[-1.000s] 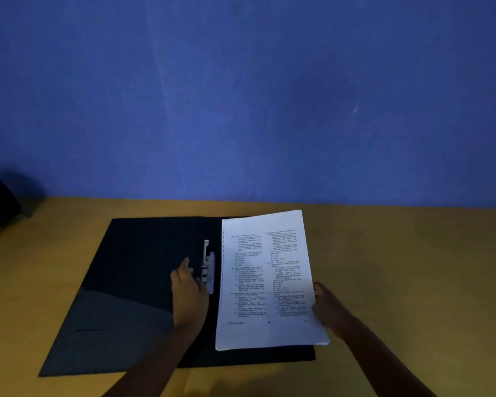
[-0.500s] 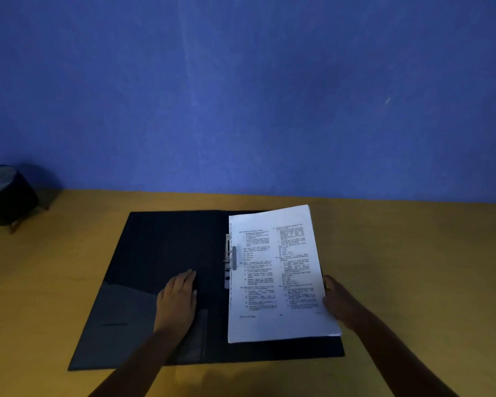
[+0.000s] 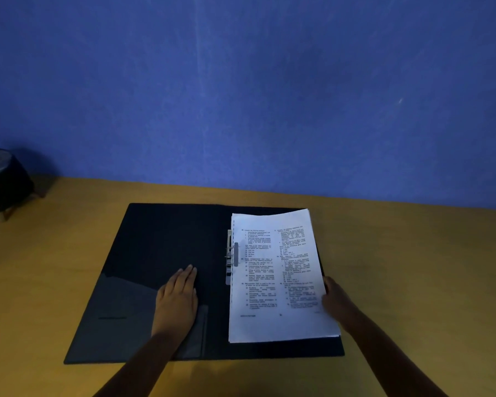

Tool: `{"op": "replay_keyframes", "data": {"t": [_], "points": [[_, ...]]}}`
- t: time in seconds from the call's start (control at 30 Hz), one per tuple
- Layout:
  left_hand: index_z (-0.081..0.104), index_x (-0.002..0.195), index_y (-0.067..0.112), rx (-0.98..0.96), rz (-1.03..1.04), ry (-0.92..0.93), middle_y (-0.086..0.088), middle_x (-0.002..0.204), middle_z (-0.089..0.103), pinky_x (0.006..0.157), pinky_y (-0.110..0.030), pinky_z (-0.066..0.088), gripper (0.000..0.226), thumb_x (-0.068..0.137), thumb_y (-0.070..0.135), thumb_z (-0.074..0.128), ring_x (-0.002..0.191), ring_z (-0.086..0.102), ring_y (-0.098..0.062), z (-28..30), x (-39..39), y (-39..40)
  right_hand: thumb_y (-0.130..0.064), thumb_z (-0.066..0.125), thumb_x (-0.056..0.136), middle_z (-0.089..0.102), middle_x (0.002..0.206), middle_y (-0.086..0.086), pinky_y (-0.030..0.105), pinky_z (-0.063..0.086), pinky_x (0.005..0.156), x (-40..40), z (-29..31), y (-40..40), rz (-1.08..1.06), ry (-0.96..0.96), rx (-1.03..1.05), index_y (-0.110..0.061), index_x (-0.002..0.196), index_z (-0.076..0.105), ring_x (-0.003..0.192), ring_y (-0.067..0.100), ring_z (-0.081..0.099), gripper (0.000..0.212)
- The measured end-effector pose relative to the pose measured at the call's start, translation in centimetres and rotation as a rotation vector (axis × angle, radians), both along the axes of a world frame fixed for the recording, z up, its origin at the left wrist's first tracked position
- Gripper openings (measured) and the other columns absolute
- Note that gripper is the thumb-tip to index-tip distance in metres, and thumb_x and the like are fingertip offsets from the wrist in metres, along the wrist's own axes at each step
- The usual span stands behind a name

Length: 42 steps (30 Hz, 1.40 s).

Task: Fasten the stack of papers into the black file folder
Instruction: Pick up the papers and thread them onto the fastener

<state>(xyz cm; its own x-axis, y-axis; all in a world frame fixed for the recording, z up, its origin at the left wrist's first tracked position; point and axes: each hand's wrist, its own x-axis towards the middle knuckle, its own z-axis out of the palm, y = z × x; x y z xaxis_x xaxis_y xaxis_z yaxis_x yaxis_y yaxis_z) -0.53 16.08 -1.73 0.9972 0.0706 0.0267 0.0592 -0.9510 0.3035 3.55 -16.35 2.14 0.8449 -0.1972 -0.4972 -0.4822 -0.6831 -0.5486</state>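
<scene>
Papers (image 3: 281,276) lie on the right-hand half of the open black file folder (image 3: 161,242), which is spread flat on the yellow table (image 3: 413,267). Their left edge runs just beside the metal fastener (image 3: 230,257) along the folder's spine, and a grey tab of that fastener seems to overlap the edge of the top sheet; the light is too dim for you to tell whether the prongs pass through the punch holes.

Your left hand (image 3: 178,302) rests flat, fingers together and extended, on the folder's left inner cover, holding nothing and pinning the cover down. Your right hand (image 3: 337,300) holds the stack at its lower right edge, with the fingers tucked beneath the sheets, so you cannot see how firmly it pinches.

You look to be somewhere in the middle of the job: the folder is open and the stack is placed against the clip. What is probably left is to confirm that the holes sit on the prongs, press the clip bar down over the stack, and close the cover. A dark round object (image 3: 3,181) stands well apart at the far left.
</scene>
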Motion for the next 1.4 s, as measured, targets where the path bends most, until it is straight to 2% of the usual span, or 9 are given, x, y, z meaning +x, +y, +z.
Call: {"op": "replay_keyframes", "data": {"t": [0.13,0.23,0.43,0.63,0.8,1.0,1.2,1.3,1.4], "points": [[0.050,0.129,0.008,0.013,-0.001,0.007,-0.009,0.132,0.057,0.094,-0.044,0.046,0.045,0.086,0.017,0.046,0.121,0.053,-0.027,0.2,0.0,0.0,0.003,0.041,0.088,0.060,0.116,0.023,0.030,0.052,0.064,-0.1,0.1,0.5,-0.030,-0.040,-0.023,0.002,0.124,0.049,0.093,0.030,0.061,0.037],[0.052,0.128,0.007,0.021,-0.004,0.000,-0.009,0.131,0.058,0.093,-0.043,0.046,0.046,0.084,0.019,0.044,0.120,0.054,-0.027,0.2,-0.1,0.0,-0.004,0.049,0.088,0.057,0.120,0.021,0.045,0.053,0.089,-0.4,0.2,0.8,-0.029,-0.105,-0.077,-0.001,0.127,0.049,0.105,0.036,0.058,0.039],[0.043,0.135,0.010,0.009,0.001,-0.012,-0.007,0.139,0.050,0.101,-0.042,0.039,0.045,0.091,0.016,0.048,0.129,0.045,-0.025,-0.2,0.0,0.0,-0.007,0.049,0.091,0.043,0.129,0.022,0.044,0.044,0.102,-0.9,0.6,1.3,-0.026,-0.099,-0.116,-0.005,0.133,0.043,0.119,0.037,0.046,0.043],[0.050,0.130,0.006,0.021,-0.006,-0.031,-0.011,0.132,0.057,0.094,-0.044,0.045,0.047,0.084,0.019,0.043,0.122,0.053,-0.028,0.0,-0.1,-0.1,-0.006,0.043,0.093,0.039,0.136,0.023,0.045,0.039,0.104,-0.9,0.5,1.2,-0.048,-0.107,-0.134,-0.004,0.136,0.038,0.125,0.036,0.040,0.044],[0.051,0.129,0.007,0.039,-0.005,-0.024,-0.010,0.131,0.058,0.093,-0.044,0.047,0.051,0.085,0.024,0.032,0.120,0.054,-0.028,0.1,-0.1,0.0,-0.004,0.042,0.092,0.042,0.131,0.024,0.048,0.045,0.098,-0.3,0.7,0.9,-0.096,-0.115,-0.095,-0.003,0.131,0.042,0.118,0.038,0.045,0.039],[0.048,0.131,0.008,0.031,-0.003,-0.016,-0.009,0.133,0.056,0.095,-0.042,0.045,0.045,0.087,0.014,0.054,0.122,0.052,-0.027,0.0,0.0,-0.1,-0.001,0.048,0.090,0.048,0.126,0.020,0.038,0.039,0.095,0.0,1.1,2.5,-0.065,-0.332,-0.067,-0.007,0.122,0.048,0.120,0.033,0.040,0.033],[0.048,0.131,0.009,0.070,-0.018,0.007,-0.008,0.132,0.057,0.098,-0.041,0.044,0.052,0.086,0.026,0.028,0.123,0.052,-0.025,0.0,0.0,0.1,-0.003,0.048,0.091,0.044,0.132,0.015,0.037,0.034,0.102,1.7,1.5,6.2,0.140,-0.389,-0.030,-0.013,0.123,0.050,0.129,0.030,0.035,0.034],[0.030,0.141,0.012,0.089,-0.011,0.040,-0.002,0.149,0.033,0.112,-0.041,0.023,0.065,0.091,0.048,0.008,0.139,0.027,-0.021,-0.8,0.3,0.2,-0.003,0.049,0.090,0.046,0.134,0.012,0.034,0.031,0.103,2.8,1.6,8.4,0.251,-0.402,-0.025,-0.014,0.124,0.050,0.129,0.027,0.035,0.035],[0.009,0.145,0.017,0.109,-0.025,0.071,0.003,0.153,0.007,0.114,-0.041,0.004,0.083,0.081,0.059,-0.021,0.141,-0.001,-0.018,-1.7,0.6,0.2,-0.005,0.049,0.092,0.045,0.137,0.011,0.034,0.031,0.108,3.8,1.7,10.3,0.363,-0.414,-0.035,-0.012,0.128,0.047,0.132,0.025,0.034,0.037]]}}
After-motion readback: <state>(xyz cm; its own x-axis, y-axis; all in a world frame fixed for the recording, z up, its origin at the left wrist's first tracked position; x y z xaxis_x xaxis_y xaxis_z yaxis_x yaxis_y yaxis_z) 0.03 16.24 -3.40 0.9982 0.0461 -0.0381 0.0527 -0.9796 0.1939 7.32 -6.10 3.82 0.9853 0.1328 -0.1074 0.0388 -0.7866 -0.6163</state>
